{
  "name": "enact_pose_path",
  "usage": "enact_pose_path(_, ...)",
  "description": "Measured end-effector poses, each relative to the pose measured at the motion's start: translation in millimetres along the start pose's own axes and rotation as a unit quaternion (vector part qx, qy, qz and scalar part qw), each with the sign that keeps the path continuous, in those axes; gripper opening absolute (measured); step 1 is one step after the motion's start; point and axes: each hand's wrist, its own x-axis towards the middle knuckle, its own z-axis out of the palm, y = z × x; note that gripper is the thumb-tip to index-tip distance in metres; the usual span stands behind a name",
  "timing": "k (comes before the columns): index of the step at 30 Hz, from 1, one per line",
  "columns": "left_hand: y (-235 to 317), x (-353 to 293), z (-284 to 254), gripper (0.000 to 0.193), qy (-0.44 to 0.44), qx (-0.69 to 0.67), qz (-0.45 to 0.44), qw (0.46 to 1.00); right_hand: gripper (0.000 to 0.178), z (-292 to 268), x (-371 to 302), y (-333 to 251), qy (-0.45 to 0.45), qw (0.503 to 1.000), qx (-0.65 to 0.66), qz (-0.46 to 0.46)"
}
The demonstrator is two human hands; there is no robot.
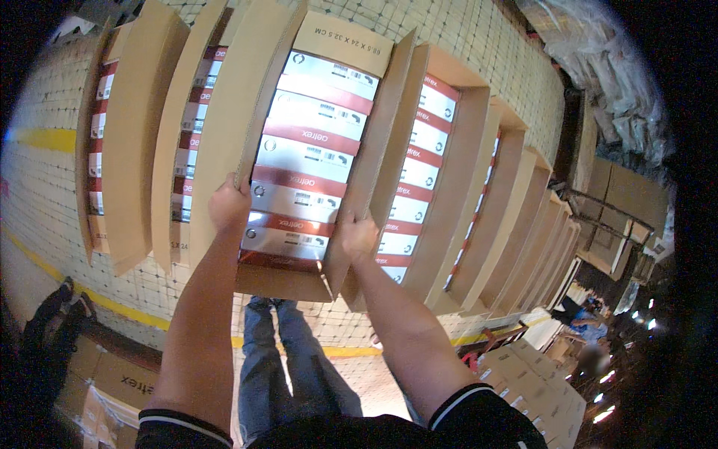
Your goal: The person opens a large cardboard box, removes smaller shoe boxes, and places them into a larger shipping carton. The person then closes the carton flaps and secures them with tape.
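Observation:
In front of me stands an open cardboard carton (341, 46), its long flaps raised on both sides. Inside it a row of white-and-red shoe boxes (305, 158) is packed one behind another, with a gap at the near end. My left hand (229, 204) is closed round the carton's left flap. On the opposite flap, my right hand (360, 236) is closed in the same way. Parts of the fingers are hidden behind the cardboard.
More open cartons with shoe boxes line both sides: one on the left (142, 135), one on the right (467, 127). Closed cartons are stacked at lower right (531, 382) and lower left (112, 374). Plastic-wrapped goods (606, 67) stand far right. Other people (591, 325) are at the right.

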Motion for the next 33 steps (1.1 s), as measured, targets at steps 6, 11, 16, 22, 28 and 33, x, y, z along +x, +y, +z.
enact_pose_path(6,-4.9,1.9,4.9,0.032,0.013,-0.011,0.016,1.000,0.040,0.3,-1.1,-3.0,0.010,1.000,0.003,0.023)
enact_pose_path(11,-5.5,3.2,6.6,0.031,-0.017,-0.029,0.001,0.999,0.041,2.0,0.0,-0.1,0.010,1.000,-0.018,0.019)
enact_pose_path(16,-7.7,3.8,10.3,0.031,-0.003,-0.010,0.008,1.000,0.036,9.7,3.3,9.5,0.052,0.998,-0.001,-0.035)
enact_pose_path(22,-11.3,1.9,12.0,0.032,0.021,0.019,0.017,0.999,0.037,13.7,6.5,14.7,0.040,0.998,-0.034,-0.022)
enact_pose_path(28,0.4,-5.1,9.3,0.035,-0.004,0.051,0.005,0.999,0.037,17.9,7.3,21.4,0.066,0.997,-0.021,-0.038)
enact_pose_path(33,-0.7,-4.7,8.1,0.035,-0.026,0.042,0.023,0.999,0.039,15.9,10.5,21.6,0.059,0.998,-0.011,-0.033)
